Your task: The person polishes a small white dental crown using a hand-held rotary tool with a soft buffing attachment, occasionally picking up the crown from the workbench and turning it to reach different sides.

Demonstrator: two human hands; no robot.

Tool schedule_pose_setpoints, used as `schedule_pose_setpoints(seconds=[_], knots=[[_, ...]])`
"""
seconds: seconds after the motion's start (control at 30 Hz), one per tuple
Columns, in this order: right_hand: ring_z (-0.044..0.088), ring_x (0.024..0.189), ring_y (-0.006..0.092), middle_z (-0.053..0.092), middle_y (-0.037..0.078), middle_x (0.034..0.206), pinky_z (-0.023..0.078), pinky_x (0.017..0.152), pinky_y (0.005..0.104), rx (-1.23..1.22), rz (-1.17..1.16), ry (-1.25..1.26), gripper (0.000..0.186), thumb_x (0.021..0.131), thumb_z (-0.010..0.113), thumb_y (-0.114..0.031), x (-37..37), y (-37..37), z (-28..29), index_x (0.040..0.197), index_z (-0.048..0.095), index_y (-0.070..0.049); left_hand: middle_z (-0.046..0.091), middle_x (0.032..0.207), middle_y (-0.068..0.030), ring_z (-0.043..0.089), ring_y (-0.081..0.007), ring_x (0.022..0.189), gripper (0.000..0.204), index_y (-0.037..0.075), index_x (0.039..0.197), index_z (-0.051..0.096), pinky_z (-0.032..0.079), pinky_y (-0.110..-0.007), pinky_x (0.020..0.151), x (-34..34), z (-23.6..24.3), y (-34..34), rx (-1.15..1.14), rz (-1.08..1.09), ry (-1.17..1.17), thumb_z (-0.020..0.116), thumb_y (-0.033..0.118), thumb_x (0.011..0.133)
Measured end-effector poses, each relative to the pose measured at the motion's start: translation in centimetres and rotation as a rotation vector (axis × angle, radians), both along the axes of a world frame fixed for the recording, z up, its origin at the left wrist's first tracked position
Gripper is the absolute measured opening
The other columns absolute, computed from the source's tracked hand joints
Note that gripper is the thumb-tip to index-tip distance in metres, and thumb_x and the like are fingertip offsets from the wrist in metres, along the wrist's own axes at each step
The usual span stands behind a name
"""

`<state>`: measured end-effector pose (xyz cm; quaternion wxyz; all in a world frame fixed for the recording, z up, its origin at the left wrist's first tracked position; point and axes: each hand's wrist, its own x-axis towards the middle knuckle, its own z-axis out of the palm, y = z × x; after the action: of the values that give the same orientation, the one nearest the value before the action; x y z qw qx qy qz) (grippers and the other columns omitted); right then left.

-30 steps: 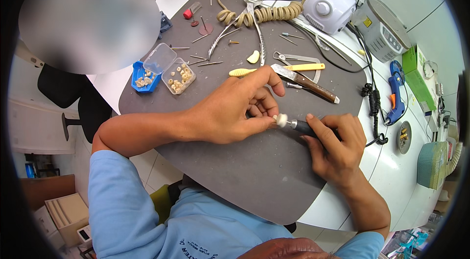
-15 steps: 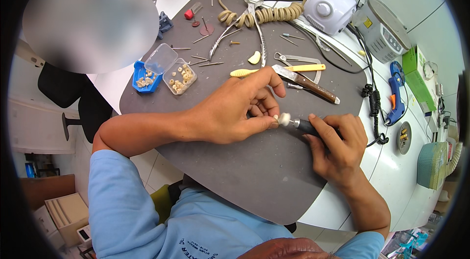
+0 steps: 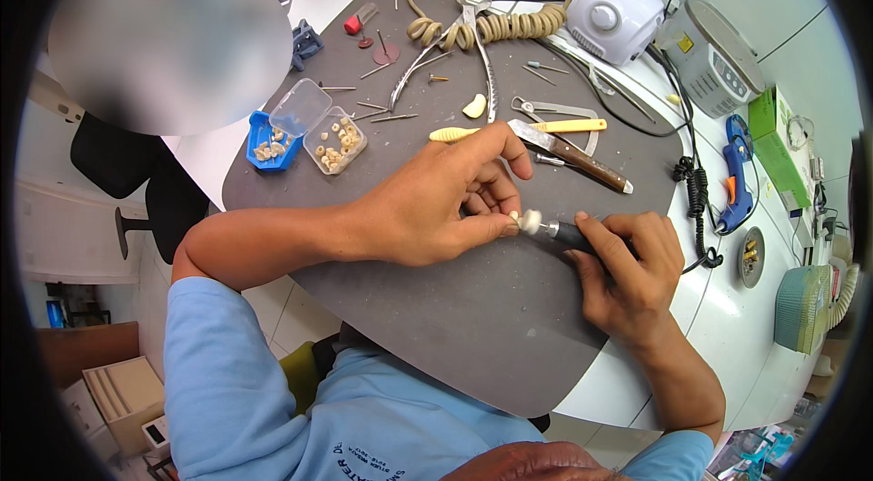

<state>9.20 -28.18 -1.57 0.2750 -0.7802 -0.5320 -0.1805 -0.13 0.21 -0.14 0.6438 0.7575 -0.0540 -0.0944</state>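
- Two bare hands meet above the grey mat (image 3: 473, 326) on the white desk (image 3: 718, 335).
- The left hand (image 3: 435, 204) pinches a small pale piece (image 3: 515, 216) between thumb and fingers; the other fingers curl inward, with the index finger arched above.
- The right hand (image 3: 627, 267) has its fingers closed around a dark handpiece (image 3: 573, 236), which points left.
- A white wheel (image 3: 532, 223) sits on the handpiece's tip, just beside the pale piece; whether the two touch is too small to tell.
- Beyond the hands lie a knife (image 3: 589, 165) with a wooden handle and a yellow stick (image 3: 573, 125), its middle crossed by the knife's blade end.
- Farther back, pliers (image 3: 492, 85) stand spread on the mat, near a coiled hose (image 3: 523, 25).
- To the left, an open clear box (image 3: 301, 108) holds small pale pieces; a blue box (image 3: 258, 131) beside it holds more.
- To the right, a blue tool (image 3: 738, 176) with an orange trigger lies near a round dish (image 3: 751, 274).
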Motion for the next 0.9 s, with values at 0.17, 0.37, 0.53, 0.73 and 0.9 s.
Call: schedule_pose_setpoints(seconds=[0.17, 0.37, 0.53, 0.73, 0.9], knots=[[0.058, 0.074, 0.0232, 0.069, 0.005, 0.092, 0.037, 0.067, 0.0393, -0.011, 0.004, 0.001, 0.049, 0.069, 0.093, -0.008, 0.0, 0.0, 0.08, 0.118, 0.086, -0.006, 0.077, 0.108, -0.0122, 0.076, -0.0134, 0.101, 0.039, 0.0, 0.135, 0.049, 0.062, -0.028, 0.085, 0.01, 0.14, -0.02, 0.002, -0.001, 0.006, 0.075, -0.001, 0.106], [0.058, 0.074, 0.0233, 0.068, 0.005, 0.092, 0.037, 0.067, 0.0394, -0.001, 0.008, 0.002, 0.049, 0.069, 0.092, -0.009, 0.02, 0.02, 0.02, 0.117, 0.086, -0.006, 0.077, 0.108, -0.0133, 0.077, -0.0144, 0.101, 0.039, -0.001, 0.135, 0.049, 0.063, -0.028, 0.084, 0.0, -0.02, 0.01, 0.019, -0.003, -0.012, 0.075, -0.002, 0.106], [0.058, 0.075, 0.0233, 0.068, 0.005, 0.092, 0.038, 0.067, 0.0394, -0.008, 0.017, 0.003, 0.05, 0.069, 0.092, -0.009, 0.04, -0.08, 0.05, 0.118, 0.086, -0.006, 0.078, 0.108, -0.0135, 0.077, -0.0146, 0.101, 0.039, -0.001, 0.134, 0.048, 0.063, -0.028, 0.084, 0.02, 0.17, 0.02, 0.018, -0.002, -0.008, 0.075, -0.002, 0.106], [0.059, 0.075, 0.0229, 0.069, 0.005, 0.092, 0.038, 0.067, 0.0393, -0.013, 0.015, 0.005, 0.05, 0.069, 0.092, -0.008, 0.03, -0.06, 0.18, 0.118, 0.086, -0.006, 0.077, 0.108, -0.0135, 0.077, -0.0147, 0.101, 0.04, -0.001, 0.135, 0.048, 0.063, -0.028, 0.085, 0.03, 0.3, 0.02, 0.025, -0.004, 0.006, 0.075, -0.002, 0.105], [0.059, 0.076, 0.0227, 0.069, 0.005, 0.092, 0.038, 0.067, 0.0392, -0.006, 0.017, 0.004, 0.05, 0.069, 0.093, -0.008, 0.02, -0.05, 0.06, 0.119, 0.086, -0.006, 0.077, 0.108, -0.0134, 0.077, -0.0145, 0.101, 0.041, -0.001, 0.135, 0.048, 0.063, -0.028, 0.085, 0.02, 0.3, 0.03, 0.023, -0.005, 0.01, 0.075, -0.003, 0.104]])
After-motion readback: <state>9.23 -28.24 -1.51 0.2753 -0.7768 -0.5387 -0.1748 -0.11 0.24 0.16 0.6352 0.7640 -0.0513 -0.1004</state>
